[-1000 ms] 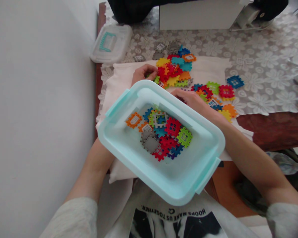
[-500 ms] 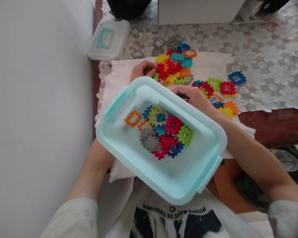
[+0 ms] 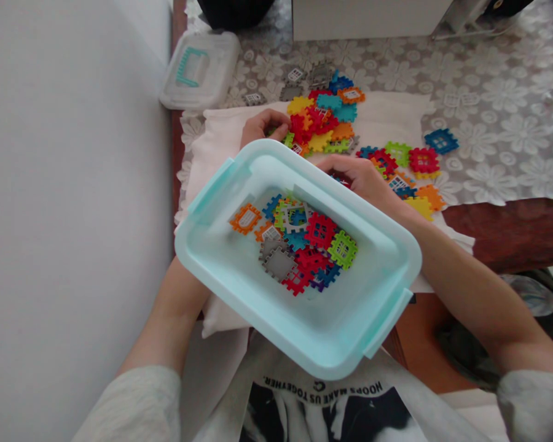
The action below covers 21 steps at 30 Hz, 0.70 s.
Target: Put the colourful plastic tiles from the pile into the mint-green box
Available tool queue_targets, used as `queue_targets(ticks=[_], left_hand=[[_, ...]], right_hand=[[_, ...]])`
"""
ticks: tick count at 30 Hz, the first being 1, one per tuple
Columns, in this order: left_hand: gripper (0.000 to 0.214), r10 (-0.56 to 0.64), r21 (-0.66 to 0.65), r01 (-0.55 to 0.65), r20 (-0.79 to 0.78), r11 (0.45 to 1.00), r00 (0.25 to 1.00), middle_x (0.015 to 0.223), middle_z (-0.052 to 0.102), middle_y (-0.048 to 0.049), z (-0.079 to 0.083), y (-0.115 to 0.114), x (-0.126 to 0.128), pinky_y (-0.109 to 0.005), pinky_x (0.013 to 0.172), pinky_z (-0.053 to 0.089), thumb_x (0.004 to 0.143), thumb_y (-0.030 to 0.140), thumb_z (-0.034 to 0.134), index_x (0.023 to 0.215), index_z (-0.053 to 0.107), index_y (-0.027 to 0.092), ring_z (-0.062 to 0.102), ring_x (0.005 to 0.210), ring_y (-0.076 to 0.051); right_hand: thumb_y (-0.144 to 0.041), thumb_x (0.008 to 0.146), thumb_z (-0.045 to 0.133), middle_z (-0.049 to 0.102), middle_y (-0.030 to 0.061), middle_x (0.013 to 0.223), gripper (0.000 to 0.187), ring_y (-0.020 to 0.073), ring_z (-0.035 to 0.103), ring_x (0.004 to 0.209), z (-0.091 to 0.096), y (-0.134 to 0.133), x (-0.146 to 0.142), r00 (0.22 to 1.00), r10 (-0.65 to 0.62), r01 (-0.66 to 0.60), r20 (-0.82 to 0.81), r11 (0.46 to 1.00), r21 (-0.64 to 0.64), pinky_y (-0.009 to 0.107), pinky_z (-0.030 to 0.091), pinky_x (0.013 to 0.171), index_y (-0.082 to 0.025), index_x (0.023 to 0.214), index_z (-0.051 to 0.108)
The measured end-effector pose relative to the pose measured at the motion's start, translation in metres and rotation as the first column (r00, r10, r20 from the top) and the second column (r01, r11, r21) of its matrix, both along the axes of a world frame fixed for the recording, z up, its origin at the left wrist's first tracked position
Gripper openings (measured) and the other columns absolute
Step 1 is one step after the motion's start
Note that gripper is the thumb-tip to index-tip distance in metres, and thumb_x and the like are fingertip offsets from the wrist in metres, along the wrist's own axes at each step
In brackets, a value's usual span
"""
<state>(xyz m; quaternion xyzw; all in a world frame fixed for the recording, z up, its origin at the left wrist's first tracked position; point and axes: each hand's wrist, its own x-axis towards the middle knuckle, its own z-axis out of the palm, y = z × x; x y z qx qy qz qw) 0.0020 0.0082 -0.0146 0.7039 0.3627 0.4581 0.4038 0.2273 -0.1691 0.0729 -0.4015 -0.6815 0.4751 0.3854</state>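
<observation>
Pale aqua plastic tub (image 3: 276,334) sits tilted nearest me, with loose waffle blocks (image 3: 301,242) lying inside. Past its far rim, my left hand (image 3: 262,126) curls at the edge of heaped blocks (image 3: 317,126) on a white cloth (image 3: 387,116), fingertips (image 3: 279,130) against them. My right hand (image 3: 350,175) curves low over scattered pieces; I cannot tell whether either hand grips one.
</observation>
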Motion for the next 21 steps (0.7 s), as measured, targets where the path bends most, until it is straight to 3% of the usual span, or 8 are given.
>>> queue_targets(ticks=[6,8,12,17,21], left_hand=[[0.020,0.010,-0.012,-0.010,0.006,1.000,1.000,0.088,0.076,-0.0059,0.000,-0.002,0.001,-0.028,0.072,0.046,0.084,0.028,0.073,0.096,0.079,0.013,0.062,0.076,-0.014],[0.018,0.017,-0.025,-0.017,0.004,1.000,1.000,0.088,0.076,-0.0061,0.001,-0.003,0.002,-0.028,0.072,0.046,0.085,0.027,0.074,0.096,0.078,0.013,0.062,0.075,-0.013],[0.010,0.021,-0.013,-0.021,-0.011,1.000,1.000,0.092,0.077,-0.0058,0.005,-0.005,0.003,-0.027,0.074,0.048,0.086,0.020,0.074,0.094,0.077,0.014,0.063,0.078,-0.013],[0.010,-0.009,-0.004,0.009,0.023,1.000,1.000,0.090,0.076,-0.0057,0.006,-0.007,0.003,-0.028,0.074,0.050,0.087,0.021,0.073,0.093,0.076,0.014,0.065,0.078,-0.013],[0.011,0.001,0.004,-0.002,0.055,1.000,0.998,0.089,0.077,-0.0060,0.003,-0.007,0.004,-0.027,0.075,0.051,0.086,0.022,0.073,0.093,0.077,0.014,0.065,0.077,-0.013]], right_hand=[[-0.031,0.092,0.070,0.073,0.0004,0.096,0.014,0.0142,0.056,0.084,-0.005,0.005,0.001,0.992,0.067,-0.082,0.103,0.986,0.148,0.027,0.044,0.079,-0.018,0.096,0.071],[-0.027,0.091,0.065,0.067,-0.0008,0.087,0.009,0.0135,0.051,0.078,-0.005,0.004,0.000,0.986,0.091,-0.110,0.137,0.985,0.137,0.027,0.040,0.074,-0.018,0.089,0.066],[-0.029,0.090,0.060,0.056,-0.0010,0.075,0.021,0.0139,0.043,0.070,0.001,0.001,-0.001,0.969,0.121,-0.143,0.213,0.986,0.091,0.030,0.035,0.068,-0.020,0.074,0.050],[-0.031,0.088,0.059,0.057,0.0001,0.079,0.016,0.0163,0.049,0.073,0.007,-0.001,0.000,0.968,0.117,-0.132,0.222,0.990,0.053,0.033,0.041,0.073,-0.021,0.077,0.054],[-0.034,0.087,0.060,0.053,0.0002,0.078,0.020,0.0160,0.045,0.072,0.007,0.000,0.000,0.959,0.139,-0.151,0.247,0.988,0.030,0.033,0.040,0.072,-0.020,0.075,0.051]])
